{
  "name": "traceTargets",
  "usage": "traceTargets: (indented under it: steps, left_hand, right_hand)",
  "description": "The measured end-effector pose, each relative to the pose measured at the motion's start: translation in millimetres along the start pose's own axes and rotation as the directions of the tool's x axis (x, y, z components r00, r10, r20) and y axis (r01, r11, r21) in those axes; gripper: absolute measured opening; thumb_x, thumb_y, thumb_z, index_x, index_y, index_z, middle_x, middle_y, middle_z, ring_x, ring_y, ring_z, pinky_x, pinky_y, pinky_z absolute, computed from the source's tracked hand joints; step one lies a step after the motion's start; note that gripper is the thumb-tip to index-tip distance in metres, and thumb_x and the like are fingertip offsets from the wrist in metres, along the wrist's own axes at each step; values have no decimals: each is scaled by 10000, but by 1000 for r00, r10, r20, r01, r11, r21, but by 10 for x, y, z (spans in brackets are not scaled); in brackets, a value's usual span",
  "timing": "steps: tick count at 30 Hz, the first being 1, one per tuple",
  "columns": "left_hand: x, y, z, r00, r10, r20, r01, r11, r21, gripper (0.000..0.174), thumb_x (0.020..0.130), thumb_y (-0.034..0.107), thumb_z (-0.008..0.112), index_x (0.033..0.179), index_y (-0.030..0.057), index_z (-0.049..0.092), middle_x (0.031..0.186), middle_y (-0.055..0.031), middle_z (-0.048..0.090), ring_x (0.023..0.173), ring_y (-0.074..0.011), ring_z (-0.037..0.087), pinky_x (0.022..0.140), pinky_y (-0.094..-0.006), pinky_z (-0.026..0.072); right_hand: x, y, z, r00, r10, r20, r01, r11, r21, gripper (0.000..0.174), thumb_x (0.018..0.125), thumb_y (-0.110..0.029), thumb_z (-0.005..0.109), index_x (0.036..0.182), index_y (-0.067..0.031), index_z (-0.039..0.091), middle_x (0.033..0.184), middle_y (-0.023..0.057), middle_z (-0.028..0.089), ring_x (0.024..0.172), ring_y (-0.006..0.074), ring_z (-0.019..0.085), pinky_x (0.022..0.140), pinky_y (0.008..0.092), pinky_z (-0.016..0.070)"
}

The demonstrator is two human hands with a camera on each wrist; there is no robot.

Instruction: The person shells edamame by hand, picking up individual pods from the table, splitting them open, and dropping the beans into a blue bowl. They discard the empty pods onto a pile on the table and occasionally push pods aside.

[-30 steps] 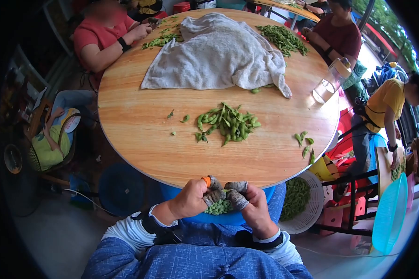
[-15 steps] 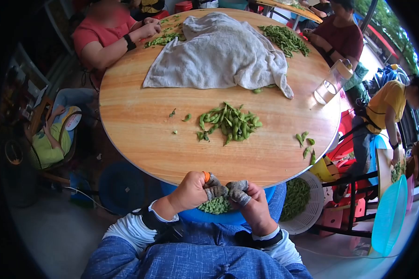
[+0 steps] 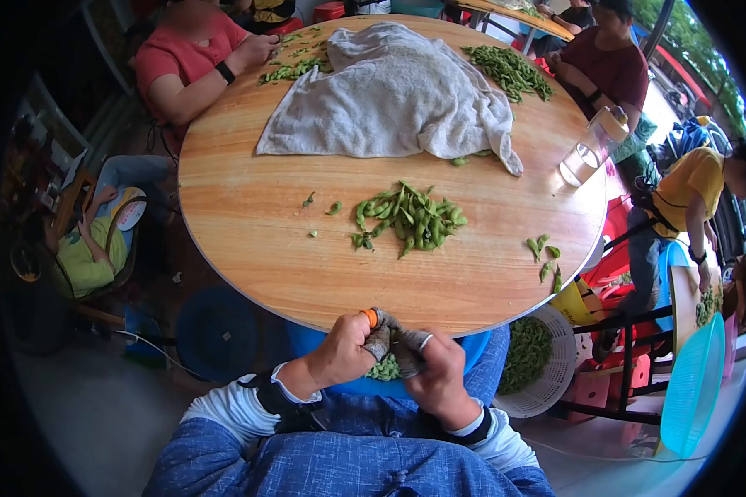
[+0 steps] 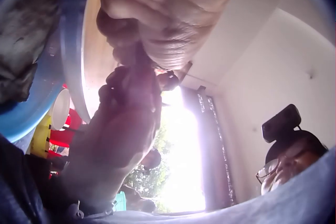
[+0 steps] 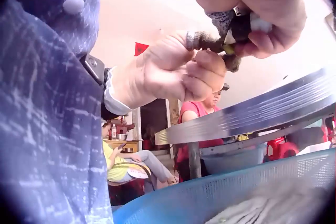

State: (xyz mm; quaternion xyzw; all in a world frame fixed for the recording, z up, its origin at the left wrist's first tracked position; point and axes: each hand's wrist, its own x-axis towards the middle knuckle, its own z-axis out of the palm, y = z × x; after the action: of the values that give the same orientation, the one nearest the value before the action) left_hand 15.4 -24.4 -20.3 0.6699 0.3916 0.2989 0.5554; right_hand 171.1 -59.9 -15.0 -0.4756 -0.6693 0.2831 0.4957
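Over the lap, my left hand point(image 3: 337, 354) and right hand point(image 3: 443, 374) meet fingertip to fingertip, with grey fabric covers on several fingers and an orange band point(image 3: 370, 317) on the left. A small green bean pod point(image 5: 228, 49) shows between the pinching fingertips in the right wrist view; in the head view the fingers hide it. Below them, a blue basin point(image 3: 474, 352) holds shelled green beans point(image 3: 384, 368). A pile of bean pods point(image 3: 410, 219) lies on the round wooden table point(image 3: 257, 257) ahead.
A white towel point(image 3: 389, 99) covers the table's middle. More pods point(image 3: 541, 248) and a clear jug point(image 3: 580, 161) are at the right. Beside my right leg stands a white basket point(image 3: 561, 364) of pods. People sit at the table's far left and far right.
My right hand has turned and shifted slightly left, its fingers now overlapping the left fingertips. The left hand stays nearly in place. The pod pile is the same.
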Motion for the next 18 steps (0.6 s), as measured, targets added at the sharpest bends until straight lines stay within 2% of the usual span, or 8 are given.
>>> traceTargets:
  steps: [2,3,4,5,9,12,15,18]
  left_hand:
    - [1,41,-5,998,-62,16,63,994,-94,116,837,17,438,885,-24,536,727,-15,557,663,-56,495,589,-202,425]
    - [3,63,-8,995,-93,27,95,985,-140,121,842,22,431,884,-22,535,724,-15,555,661,-57,492,590,-202,425]
    - [5,75,-20,994,-96,46,102,980,-172,116,838,23,444,890,-24,536,729,-18,558,668,-57,495,595,-201,425]
    - [6,86,-35,993,-97,65,109,973,-204,113,834,23,457,897,-26,537,735,-20,562,676,-57,499,600,-199,425]
    - [-12,97,-7,998,-38,40,44,985,-169,133,810,29,516,926,-31,541,764,-32,579,713,-59,514,620,-198,431]
    - [7,179,-57,998,13,59,-14,1000,21,189,787,37,560,960,-35,533,800,-42,587,747,-56,520,644,-199,436]
    - [21,91,-63,993,-74,90,82,993,-80,183,781,21,552,954,-30,527,804,-42,585,736,-66,530,643,-207,441]
    - [39,73,-59,987,-137,80,156,939,-307,136,764,-20,524,899,-26,519,720,-8,550,661,-60,506,578,-203,419]
  right_hand:
    - [-26,-1,-2,999,0,37,1,1000,-13,140,733,-9,590,869,19,569,733,39,586,658,112,545,581,244,436]
    - [-19,6,-9,986,157,51,-165,963,214,140,747,-13,579,882,22,568,757,42,591,666,114,547,598,240,435]
    - [0,17,-21,948,302,100,-315,849,424,141,761,-17,568,896,24,568,781,46,596,673,117,550,614,236,434]
    - [13,29,-35,888,423,180,-440,667,601,142,775,-22,557,909,26,567,805,49,601,681,119,552,631,231,433]
    - [22,89,-98,802,501,325,-565,460,685,144,819,-63,531,932,18,567,843,12,591,756,79,530,687,205,421]
    - [19,66,-85,821,489,296,-534,474,700,129,807,-49,540,905,30,568,838,24,594,750,73,527,658,215,431]
    - [-26,44,-30,951,299,75,-303,865,400,136,736,8,569,872,21,575,782,67,599,691,128,559,599,249,441]
    - [22,-19,-43,999,31,26,-32,998,62,212,645,51,577,852,2,582,722,121,571,634,226,566,560,286,439]
